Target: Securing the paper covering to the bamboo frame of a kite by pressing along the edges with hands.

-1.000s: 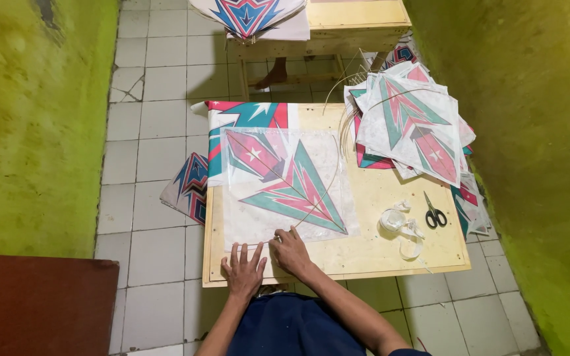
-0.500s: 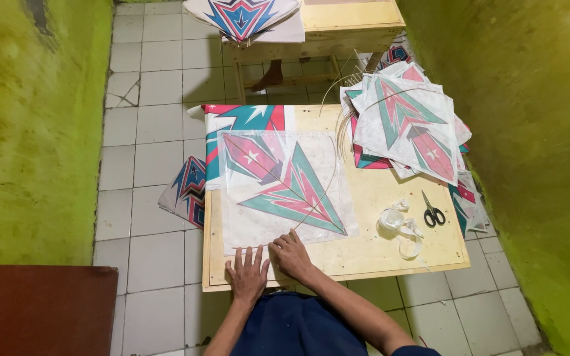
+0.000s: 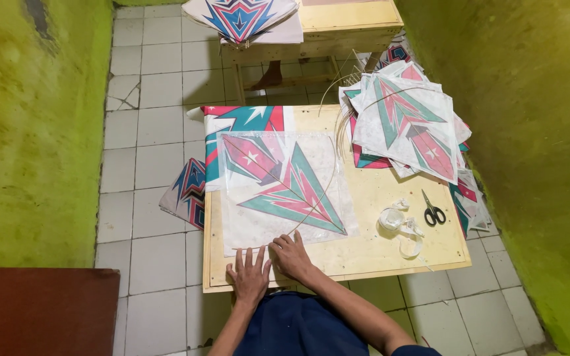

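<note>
A square paper kite sheet [image 3: 284, 188] with a red, teal and white pattern lies flat on a low wooden board [image 3: 377, 254]. Thin bamboo sticks cross it, one straight, one bowed. My left hand [image 3: 249, 276] rests flat, fingers spread, on the board's near edge just below the sheet. My right hand [image 3: 291, 253] presses on the sheet's near corner where the stick ends. Neither hand holds anything loose.
A stack of finished kites [image 3: 407, 125] lies at the board's far right. Black scissors [image 3: 433, 211] and a roll of white tape [image 3: 397, 221] sit on the right. More kites lie on the tiled floor [image 3: 188, 191] and a far wooden table [image 3: 338, 20]. Green walls close both sides.
Both hands stay near the sheet's near corner; the right hand shifted slightly up onto the corner. The view moved a little.
</note>
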